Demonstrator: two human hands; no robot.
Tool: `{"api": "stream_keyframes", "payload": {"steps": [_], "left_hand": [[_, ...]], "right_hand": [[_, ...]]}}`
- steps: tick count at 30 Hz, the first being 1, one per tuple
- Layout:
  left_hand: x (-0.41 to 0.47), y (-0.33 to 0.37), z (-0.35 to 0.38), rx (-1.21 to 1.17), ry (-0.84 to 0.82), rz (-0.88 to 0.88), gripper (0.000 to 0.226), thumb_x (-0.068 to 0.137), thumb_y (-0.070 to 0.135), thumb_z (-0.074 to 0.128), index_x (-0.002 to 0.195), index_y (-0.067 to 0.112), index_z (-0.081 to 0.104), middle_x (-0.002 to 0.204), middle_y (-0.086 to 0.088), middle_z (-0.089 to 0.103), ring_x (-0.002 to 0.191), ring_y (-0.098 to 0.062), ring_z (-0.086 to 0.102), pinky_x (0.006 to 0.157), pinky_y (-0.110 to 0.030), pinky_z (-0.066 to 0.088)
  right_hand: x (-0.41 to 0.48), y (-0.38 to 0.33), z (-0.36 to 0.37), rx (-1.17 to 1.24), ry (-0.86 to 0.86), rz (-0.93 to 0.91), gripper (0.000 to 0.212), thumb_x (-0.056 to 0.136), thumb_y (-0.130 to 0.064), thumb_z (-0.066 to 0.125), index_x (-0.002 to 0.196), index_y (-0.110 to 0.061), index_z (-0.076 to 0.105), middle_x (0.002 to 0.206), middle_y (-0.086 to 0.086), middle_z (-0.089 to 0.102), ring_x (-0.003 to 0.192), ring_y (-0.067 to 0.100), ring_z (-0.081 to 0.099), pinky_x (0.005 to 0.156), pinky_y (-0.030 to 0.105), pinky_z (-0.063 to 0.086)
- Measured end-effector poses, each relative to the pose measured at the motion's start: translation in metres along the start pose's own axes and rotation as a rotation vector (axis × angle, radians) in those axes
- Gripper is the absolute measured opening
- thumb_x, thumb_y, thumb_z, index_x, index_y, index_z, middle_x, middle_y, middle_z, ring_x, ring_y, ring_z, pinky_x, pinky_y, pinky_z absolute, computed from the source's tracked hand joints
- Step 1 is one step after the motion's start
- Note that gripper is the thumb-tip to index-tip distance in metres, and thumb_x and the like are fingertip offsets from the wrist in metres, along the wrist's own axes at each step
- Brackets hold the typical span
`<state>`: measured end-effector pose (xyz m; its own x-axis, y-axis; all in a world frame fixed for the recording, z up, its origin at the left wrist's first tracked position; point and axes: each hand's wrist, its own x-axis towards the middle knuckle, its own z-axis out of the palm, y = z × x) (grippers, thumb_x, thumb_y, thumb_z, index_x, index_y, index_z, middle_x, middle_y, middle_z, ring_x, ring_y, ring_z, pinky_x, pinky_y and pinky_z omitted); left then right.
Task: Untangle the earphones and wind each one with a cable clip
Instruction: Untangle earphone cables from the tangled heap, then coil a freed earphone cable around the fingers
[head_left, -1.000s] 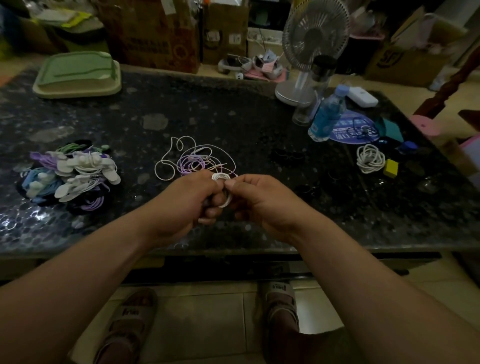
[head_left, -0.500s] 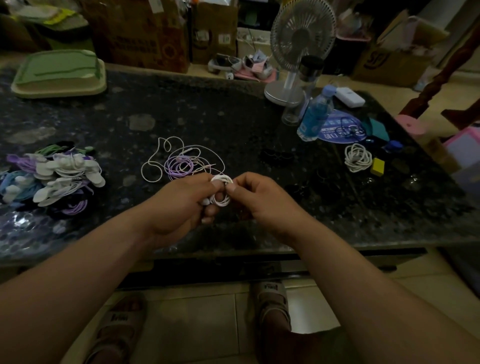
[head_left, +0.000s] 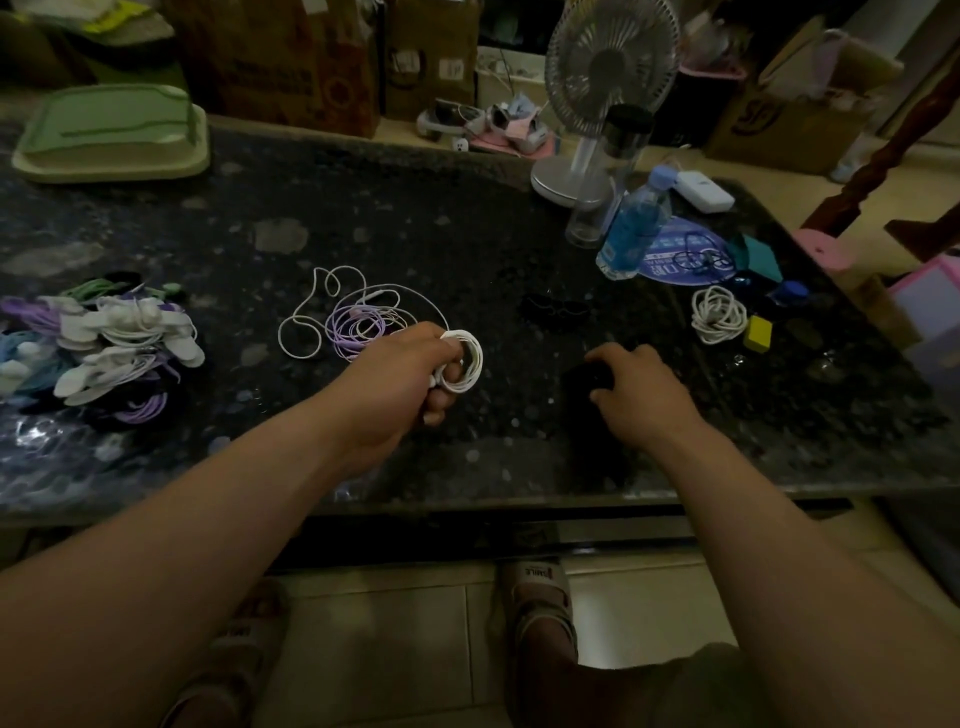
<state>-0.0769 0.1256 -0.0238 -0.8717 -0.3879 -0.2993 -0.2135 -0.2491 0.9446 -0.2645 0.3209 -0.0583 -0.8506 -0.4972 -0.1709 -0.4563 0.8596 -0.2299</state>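
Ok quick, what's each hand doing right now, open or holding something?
Left hand: closed, holding the coiled white earphone.
Right hand: fingers curled over a dark object on the table; grip cannot be told.

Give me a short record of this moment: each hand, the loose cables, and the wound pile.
left hand: grips a coiled white cable above the table
right hand: low over the table, fingers at a small dark thing, too dim to identify
loose cables: white and purple tangle lying on the table beyond the left hand
wound pile: white, purple and blue bundles at the table's left side
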Motion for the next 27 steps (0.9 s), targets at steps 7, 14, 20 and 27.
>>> {"api": "stream_keyframes", "payload": {"steps": [7, 14, 20, 27], "left_hand": [[0.005, 0.0, -0.002, -0.03, 0.015, -0.011, 0.023, 0.103, 0.011, 0.046, 0.081, 0.015, 0.051, 0.072, -0.002, 0.054, 0.055, -0.014, 0.041, 0.051, -0.029, 0.031], [0.005, 0.0, -0.001, 0.001, 0.029, -0.011, 0.02, 0.104, 0.011, 0.046, 0.086, 0.015, 0.052, 0.071, -0.001, 0.057, 0.054, -0.013, 0.043, 0.051, -0.028, 0.031], [0.004, -0.001, -0.003, 0.067, 0.03, 0.014, 0.017, 0.103, 0.011, 0.045, 0.087, 0.014, 0.05, 0.075, -0.004, 0.054, 0.055, -0.014, 0.042, 0.052, -0.029, 0.031], [0.003, 0.004, -0.014, 0.196, 0.099, 0.057, 0.02, 0.105, 0.02, 0.045, 0.089, 0.013, 0.054, 0.071, -0.002, 0.057, 0.06, -0.015, 0.044, 0.056, -0.031, 0.036]], "right_hand": [[0.007, -0.016, 0.0, -0.074, 0.104, -0.065, 0.028, 0.101, -0.042, 0.057, 0.11, -0.016, 0.065, 0.112, 0.011, 0.064, 0.097, 0.029, 0.062, 0.074, 0.035, 0.044], [0.002, -0.032, -0.002, -0.18, 0.061, -0.083, 0.022, 0.097, -0.036, 0.062, 0.105, -0.016, 0.066, 0.115, 0.009, 0.059, 0.095, 0.025, 0.055, 0.076, 0.034, 0.043], [-0.017, -0.051, -0.017, 0.421, -0.161, -0.039, 0.02, 0.095, -0.025, 0.074, 0.11, -0.03, 0.061, 0.101, 0.0, 0.069, 0.085, 0.016, 0.068, 0.069, 0.032, 0.053], [-0.067, -0.091, -0.037, 1.299, -0.418, -0.009, 0.019, 0.095, -0.002, 0.065, 0.091, -0.017, 0.054, 0.071, 0.006, 0.063, 0.055, 0.019, 0.058, 0.043, 0.023, 0.035]]}}
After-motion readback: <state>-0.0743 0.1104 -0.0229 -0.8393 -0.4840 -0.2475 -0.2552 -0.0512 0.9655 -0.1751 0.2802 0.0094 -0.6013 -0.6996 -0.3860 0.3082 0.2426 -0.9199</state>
